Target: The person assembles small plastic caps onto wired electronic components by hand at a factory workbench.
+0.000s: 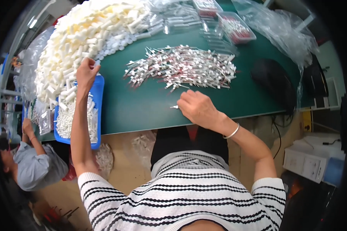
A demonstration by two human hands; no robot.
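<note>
My right hand rests low over the green table, its fingers closed on a small white stick-like piece with a thin tip poking out to the left. Beyond it spreads a heap of similar white pieces with thin pale and reddish ends. My left hand is closed in a pinch at the edge of a big pile of white and cream cylinders; what it holds, if anything, cannot be made out. Under my left forearm sits a blue tray of short white tubes.
Translucent round pieces border the large pile. Clear tubes and lidless plastic boxes lie at the back, near plastic sheeting. A black bag-like object sits at right. Another person works at far left.
</note>
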